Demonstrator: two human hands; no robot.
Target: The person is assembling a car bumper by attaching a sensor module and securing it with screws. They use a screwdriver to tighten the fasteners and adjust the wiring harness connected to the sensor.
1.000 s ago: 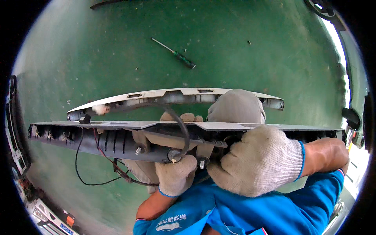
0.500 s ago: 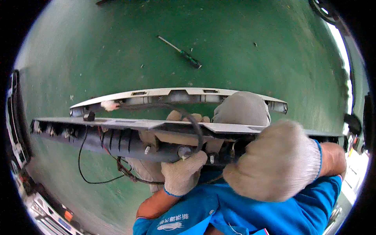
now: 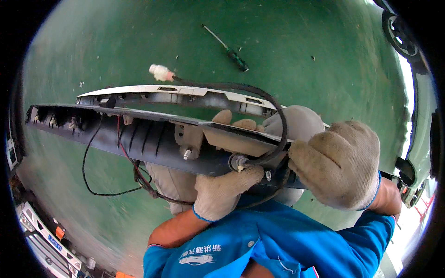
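Trim panel point(image 3: 166, 148) of dark, ribbed plastic spans before our torso, tilting more than a second ago; the white connector point(image 3: 161, 72) has swung out past the pale, curved second panel point(image 3: 197, 90). We count two threaded studs point(image 3: 187, 154), one screwdriver point(image 3: 229, 51). Our knit-gloved left hand point(image 3: 222, 194) clasps the panel's edge; our right hand point(image 3: 340, 164) curls beside the black cable point(image 3: 284, 125), whether gripping it we cannot tell.

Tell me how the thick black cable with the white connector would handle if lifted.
The thick black cable looks springy rather than limp, since it holds a broad arc. The white connector would probably swing, as nothing visible grips that end. Pulling might tug at the round grey fitting it enters.
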